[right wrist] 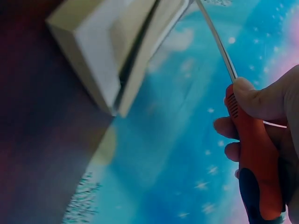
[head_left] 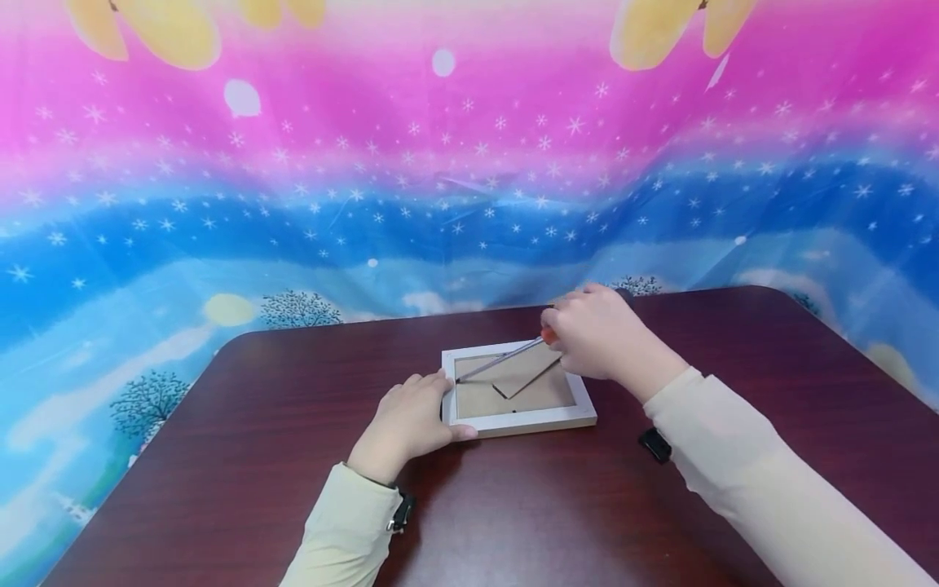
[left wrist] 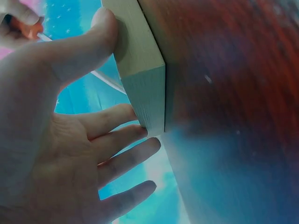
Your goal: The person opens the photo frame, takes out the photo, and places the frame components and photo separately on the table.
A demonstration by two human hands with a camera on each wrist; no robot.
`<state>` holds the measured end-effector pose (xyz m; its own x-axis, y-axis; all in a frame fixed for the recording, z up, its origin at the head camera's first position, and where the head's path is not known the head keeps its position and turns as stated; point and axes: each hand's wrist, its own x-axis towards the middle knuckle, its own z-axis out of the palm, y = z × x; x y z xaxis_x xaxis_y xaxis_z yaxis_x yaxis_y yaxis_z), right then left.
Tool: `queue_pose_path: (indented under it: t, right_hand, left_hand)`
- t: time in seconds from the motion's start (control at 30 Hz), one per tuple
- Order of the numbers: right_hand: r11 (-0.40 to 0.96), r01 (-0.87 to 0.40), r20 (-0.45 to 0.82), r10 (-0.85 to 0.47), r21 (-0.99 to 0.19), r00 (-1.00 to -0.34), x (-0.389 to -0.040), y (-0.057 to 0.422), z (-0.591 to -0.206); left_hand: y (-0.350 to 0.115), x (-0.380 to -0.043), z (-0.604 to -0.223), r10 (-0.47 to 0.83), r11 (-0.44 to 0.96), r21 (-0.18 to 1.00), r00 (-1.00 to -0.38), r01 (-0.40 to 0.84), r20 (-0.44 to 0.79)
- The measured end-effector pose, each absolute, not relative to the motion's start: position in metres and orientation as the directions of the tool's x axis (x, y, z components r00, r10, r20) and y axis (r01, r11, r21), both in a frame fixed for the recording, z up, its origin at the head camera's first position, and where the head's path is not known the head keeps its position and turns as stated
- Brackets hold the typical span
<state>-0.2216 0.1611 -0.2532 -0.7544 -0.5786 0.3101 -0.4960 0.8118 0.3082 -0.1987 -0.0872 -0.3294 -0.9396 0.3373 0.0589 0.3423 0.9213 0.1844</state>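
A white picture frame [head_left: 528,425] lies face down on the table, its brown backing board [head_left: 477,399] and propped stand leg [head_left: 534,378] uppermost. My left hand [head_left: 411,420] steadies its near left corner, the thumb against the near side and fairly straight, spread fingers touching the left side. My right hand [head_left: 597,330] grips a screwdriver [right wrist: 257,158] by its red and black handle above the frame's far right part. The slanting metal shaft [head_left: 506,357] reaches down to the left inner edge of the frame, where its tip meets the backing board's edge.
The dark reddish wooden table [head_left: 279,424] has rounded far corners. Behind it hangs a pink and blue cloth [head_left: 411,163] with snowflakes and trees. Each wrist wears a black strap [head_left: 655,445] over or near the pale sleeve.
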Motion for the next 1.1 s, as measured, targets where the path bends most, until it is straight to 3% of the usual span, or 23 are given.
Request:
queue_pose_path:
  t: [0.3,0.67,1.1]
  right_hand:
    - [0.886,-0.434,0.348,-0.464,0.165,-0.815,-0.216,0.192,-0.277]
    - [0.904,-0.412,0.437,-0.420,0.119,-0.796,-0.205,0.212,-0.280]
    - [0.927,-0.369,0.414,-0.360,0.062,-0.836,-0.203,0.220,-0.280]
  left_hand:
    - [-0.085,-0.198,-0.328,0.337,0.920,0.193,-0.940,0.340,0.052]
    - [-0.087,-0.198,-0.330,0.325,0.928,0.180,-0.945,0.326,0.036]
    - [-0.086,-0.197,-0.326,0.327,0.931,0.162,-0.945,0.326,0.017]
